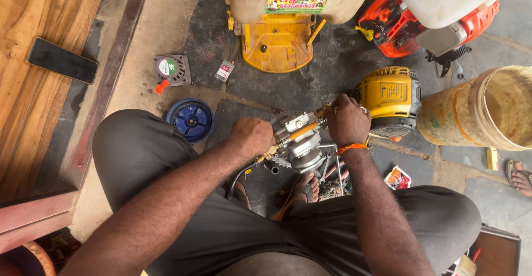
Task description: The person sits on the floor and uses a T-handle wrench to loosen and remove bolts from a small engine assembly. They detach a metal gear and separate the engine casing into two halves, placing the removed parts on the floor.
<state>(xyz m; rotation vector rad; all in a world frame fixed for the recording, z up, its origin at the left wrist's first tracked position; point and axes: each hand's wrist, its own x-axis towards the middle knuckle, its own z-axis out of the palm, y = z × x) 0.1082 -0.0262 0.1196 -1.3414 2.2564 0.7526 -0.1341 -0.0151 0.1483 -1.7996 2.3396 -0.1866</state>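
While the person sits low over the concrete floor, both hands meet on a small metal pump assembly lying between the knees. Left hand is closed in a fist at the near-left end of it; what the fingers clamp is hidden under the knuckles. Right hand is closed over the far-right end, where a brass-and-orange rod runs out toward it. Rod's long axis: slanting from lower left to upper right, spanning hand to hand, so each hand sits at one end and neither is clearly the nearer. An orange thread circles the right wrist.

Around: yellow engine housing just beyond the right hand, blue round cap left of the left hand, grey recoil-starter cover farther off, bucket at right, black phone on wooden planks.
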